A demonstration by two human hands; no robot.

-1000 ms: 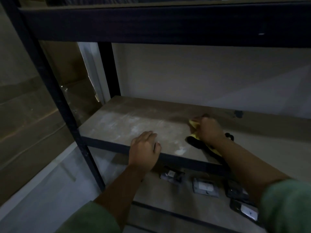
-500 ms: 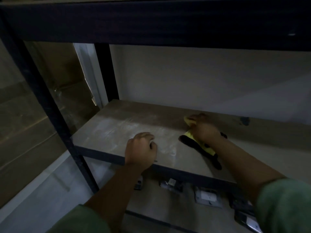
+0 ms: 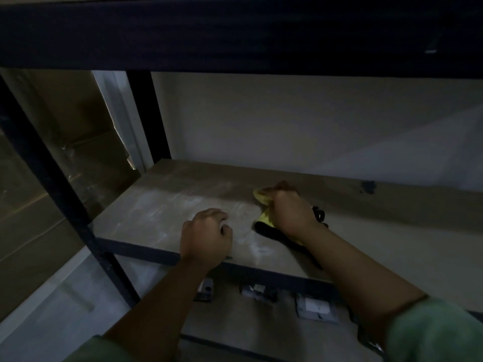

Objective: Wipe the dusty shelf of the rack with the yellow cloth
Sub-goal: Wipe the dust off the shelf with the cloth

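Clamped in my right hand (image 3: 290, 210), the yellow cloth (image 3: 262, 202) is bunched under the fingers and pressed flat onto the dusty shelf (image 3: 162, 212). Yellow fabric shows at the hand's 10 o'clock and again at its 8 o'clock. A black edge of the cloth (image 3: 271, 232) trails from under the wrist toward 5 o'clock along the board.

My left hand (image 3: 206, 239) rests as a closed fist on the shelf's front edge, at 8 o'clock from the right hand and apart from it. I cannot tell whether it holds anything.

Pale dust streaks cover the board between the two hands and out toward 9 o'clock. A dark mark (image 3: 368, 186) sits at the rear of the board, at 2 o'clock from the cloth.

On the lower shelf (image 3: 230, 309), several small grey packets (image 3: 315, 308) lie in a row below the front rail. Black rack uprights (image 3: 52, 184) stand at 9 o'clock.
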